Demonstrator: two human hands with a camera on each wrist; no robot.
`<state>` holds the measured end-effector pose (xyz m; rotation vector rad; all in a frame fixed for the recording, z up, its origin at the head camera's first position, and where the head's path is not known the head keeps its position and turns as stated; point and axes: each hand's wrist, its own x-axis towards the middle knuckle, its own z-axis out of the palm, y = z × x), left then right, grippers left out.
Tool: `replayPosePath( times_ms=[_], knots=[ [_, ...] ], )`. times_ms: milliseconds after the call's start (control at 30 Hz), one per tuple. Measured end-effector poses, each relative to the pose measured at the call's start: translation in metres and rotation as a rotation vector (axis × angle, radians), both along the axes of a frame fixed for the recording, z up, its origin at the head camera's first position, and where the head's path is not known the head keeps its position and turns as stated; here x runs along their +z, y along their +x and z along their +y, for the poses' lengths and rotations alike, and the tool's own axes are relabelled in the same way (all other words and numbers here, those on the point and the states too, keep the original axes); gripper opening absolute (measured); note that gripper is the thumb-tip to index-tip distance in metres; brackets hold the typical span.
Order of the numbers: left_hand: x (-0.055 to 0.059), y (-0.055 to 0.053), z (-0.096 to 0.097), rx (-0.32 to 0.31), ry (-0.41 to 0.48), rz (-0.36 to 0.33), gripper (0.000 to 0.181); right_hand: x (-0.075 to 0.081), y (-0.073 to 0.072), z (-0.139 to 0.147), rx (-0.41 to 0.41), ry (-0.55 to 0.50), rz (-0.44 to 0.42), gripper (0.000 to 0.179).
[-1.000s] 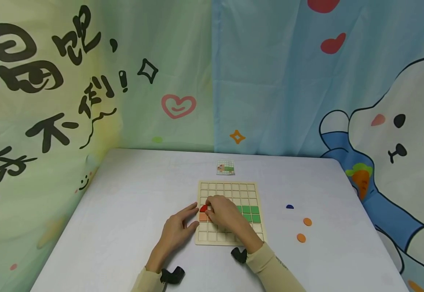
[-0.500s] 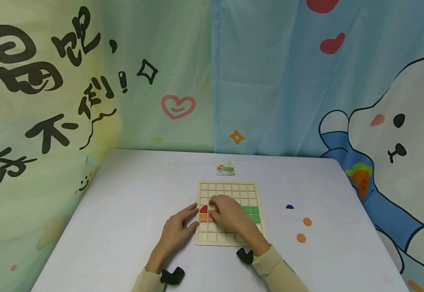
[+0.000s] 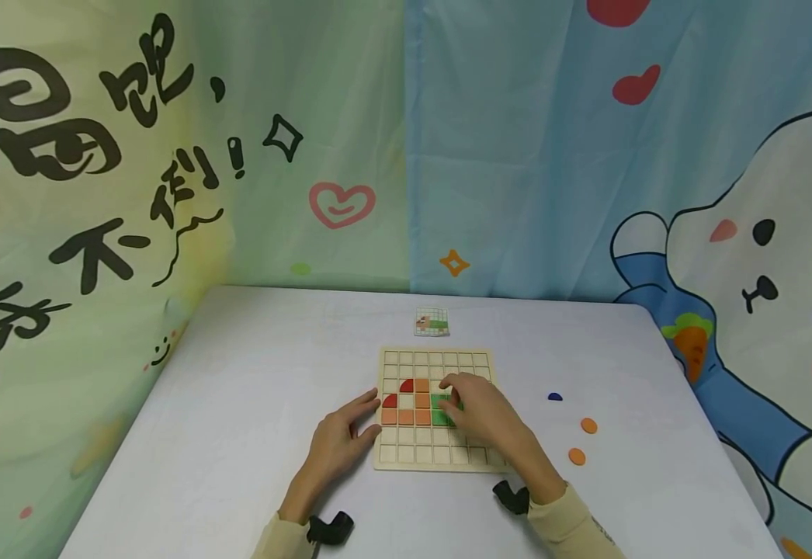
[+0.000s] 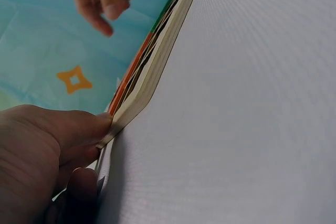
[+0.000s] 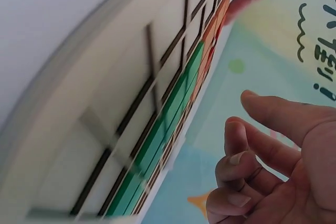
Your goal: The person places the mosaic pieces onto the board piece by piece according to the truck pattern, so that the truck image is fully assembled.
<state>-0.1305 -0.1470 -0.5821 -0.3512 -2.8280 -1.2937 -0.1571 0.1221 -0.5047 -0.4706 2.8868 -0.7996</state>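
A square wooden grid board (image 3: 406, 454) lies on the white table. My left hand (image 3: 339, 435) touches its left edge, thumb and forefinger spread apart; the left wrist view shows the thumb (image 4: 89, 124) against the wood. My right hand (image 3: 483, 407) hovers over the right part, covering some green squares (image 3: 440, 418). Nothing is between its thumb and loosely bent fingers in the right wrist view. Two red rounded pieces (image 3: 407, 386) sit left of the orange squares (image 3: 422, 401), one higher than the other. More orange squares (image 3: 388, 417) form a row below.
Behind the board lies a small picture card (image 3: 432, 321). On the table to the right are a dark blue half-disc (image 3: 555, 397) and two orange discs, one farther back (image 3: 589, 425) and one nearer (image 3: 577, 456). A printed curtain (image 3: 504, 194) hangs behind the table.
My right hand has moved right from the red piece at the board's left side, uncovering the upper red piece and several orange squares. My left hand stays at the left edge.
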Motion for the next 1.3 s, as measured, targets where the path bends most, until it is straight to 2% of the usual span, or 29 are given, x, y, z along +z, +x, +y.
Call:
replayPosePath(
  times_ms=[500, 733, 1067, 1300],
  knots=[
    [-0.003, 0.001, 0.000, 0.008, -0.010, -0.004, 0.046, -0.006, 0.004, 0.065, -0.070, -0.011, -0.007, 0.030],
    [-0.001, 0.001, 0.001, 0.006, -0.011, 0.006, 0.046, -0.009, 0.006, 0.091, -0.136, 0.044, 0.012, 0.029],
    [-0.001, 0.001, 0.002, -0.009, 0.009, 0.074, 0.045, -0.022, 0.007, 0.128, -0.203, 0.063, -0.031, 0.030],
    [-0.001, 0.001, 0.000, 0.000, -0.011, 0.020, 0.046, -0.024, 0.005, 0.153, -0.228, 0.063, -0.017, 0.030]
  ],
)
